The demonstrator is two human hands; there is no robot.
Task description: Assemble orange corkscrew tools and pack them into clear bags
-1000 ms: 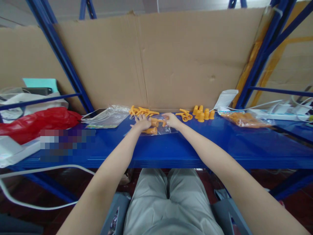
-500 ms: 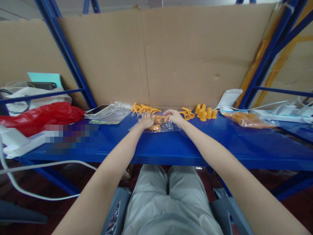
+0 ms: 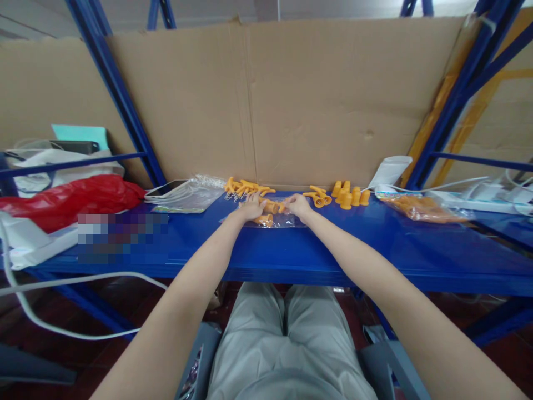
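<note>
A clear plastic bag [image 3: 288, 220] lies flat on the blue shelf, with orange plastic pieces [image 3: 265, 220] in or on it. My left hand [image 3: 250, 209] rests on the bag's left side, fingers stretched out and touching the orange pieces. From the right, my right hand [image 3: 298, 206] pinches a small orange plastic piece [image 3: 282, 208] close to a cup-shaped one [image 3: 271, 207]. Behind my left hand is a pile of orange handle-like pieces [image 3: 247, 184] with thin metal chains. Orange horn-shaped pieces [image 3: 320, 196] lie just beyond my right hand.
Several orange cups [image 3: 345, 198] stand upside down farther right, before a filled plastic bag [image 3: 422, 208] and a white power strip [image 3: 478, 203]. On the left are a flat clear packet [image 3: 189, 201], a phone [image 3: 169, 189] and a red bag [image 3: 79, 200]. Cardboard [image 3: 300, 100] closes the back.
My right hand has shifted slightly toward me with the small orange piece. The fingers of my left hand look more stretched out. The view has tilted up a little.
</note>
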